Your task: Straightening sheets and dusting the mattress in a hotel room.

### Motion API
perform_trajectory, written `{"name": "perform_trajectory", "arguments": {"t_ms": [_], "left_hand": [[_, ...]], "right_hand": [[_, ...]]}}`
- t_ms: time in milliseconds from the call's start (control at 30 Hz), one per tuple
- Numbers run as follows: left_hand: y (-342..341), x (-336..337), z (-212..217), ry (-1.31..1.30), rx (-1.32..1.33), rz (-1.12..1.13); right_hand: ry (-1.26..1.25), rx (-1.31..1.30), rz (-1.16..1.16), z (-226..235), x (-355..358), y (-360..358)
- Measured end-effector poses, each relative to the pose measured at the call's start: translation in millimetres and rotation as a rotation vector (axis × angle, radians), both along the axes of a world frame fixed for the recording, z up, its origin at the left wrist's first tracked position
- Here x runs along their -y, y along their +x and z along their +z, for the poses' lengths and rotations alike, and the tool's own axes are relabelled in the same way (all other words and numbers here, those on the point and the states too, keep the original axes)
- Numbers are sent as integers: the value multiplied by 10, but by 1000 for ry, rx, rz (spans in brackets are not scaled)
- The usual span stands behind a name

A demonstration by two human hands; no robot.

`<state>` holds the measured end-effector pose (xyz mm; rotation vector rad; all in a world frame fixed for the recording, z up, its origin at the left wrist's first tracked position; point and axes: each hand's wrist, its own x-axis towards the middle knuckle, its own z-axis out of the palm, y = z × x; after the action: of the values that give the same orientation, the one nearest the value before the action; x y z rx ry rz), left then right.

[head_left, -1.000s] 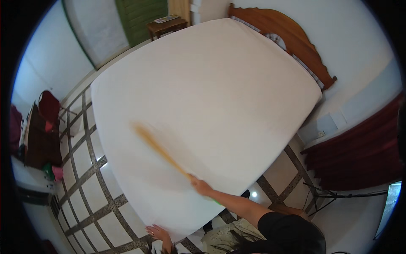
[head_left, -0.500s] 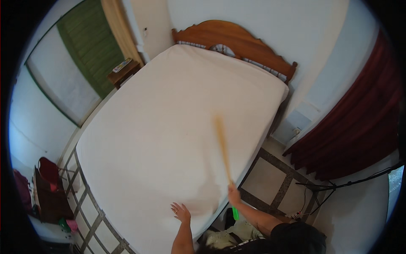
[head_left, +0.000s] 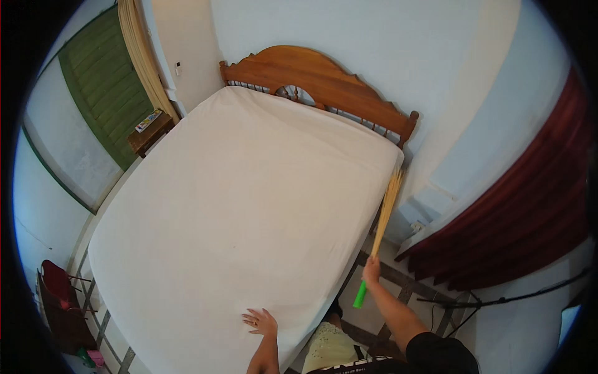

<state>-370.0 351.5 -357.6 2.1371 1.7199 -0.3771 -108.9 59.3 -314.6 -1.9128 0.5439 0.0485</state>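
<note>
A wide bed with a smooth pale sheet (head_left: 237,199) fills the middle of the view. My right hand (head_left: 371,270) is closed round a stick broom (head_left: 387,209) of thin yellowish bristles, with a green handle end (head_left: 359,294) sticking out below the fist. The broom points up and away, its bristle tips beside the bed's right edge near the headboard. On the sheet near the front, my left hand (head_left: 261,321) lies with fingers spread and holds nothing.
A carved wooden headboard (head_left: 317,71) stands at the far end. At right hang a dark red curtain (head_left: 517,212) and a black stand (head_left: 476,303). Left of the bed are a small wooden side table (head_left: 151,133) and a red chair (head_left: 59,285).
The broom has swung from over the sheet to the right, past the bed's edge, with my right hand. My left hand stays on the sheet, and the view has shifted.
</note>
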Motion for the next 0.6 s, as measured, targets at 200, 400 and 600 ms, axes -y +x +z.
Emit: {"name": "perform_trajectory", "arguments": {"t_ms": [200,400,600], "left_hand": [[1297,91,-65,23,-64,96],[1993,26,-80,-2,-104,185],[2350,-43,-202,35,-224,339]], "right_hand": [[-285,-34,1129,211,-1127,230],[-839,311,1523,-50,-948,1940],[-825,-33,526,245,245,3882]]}}
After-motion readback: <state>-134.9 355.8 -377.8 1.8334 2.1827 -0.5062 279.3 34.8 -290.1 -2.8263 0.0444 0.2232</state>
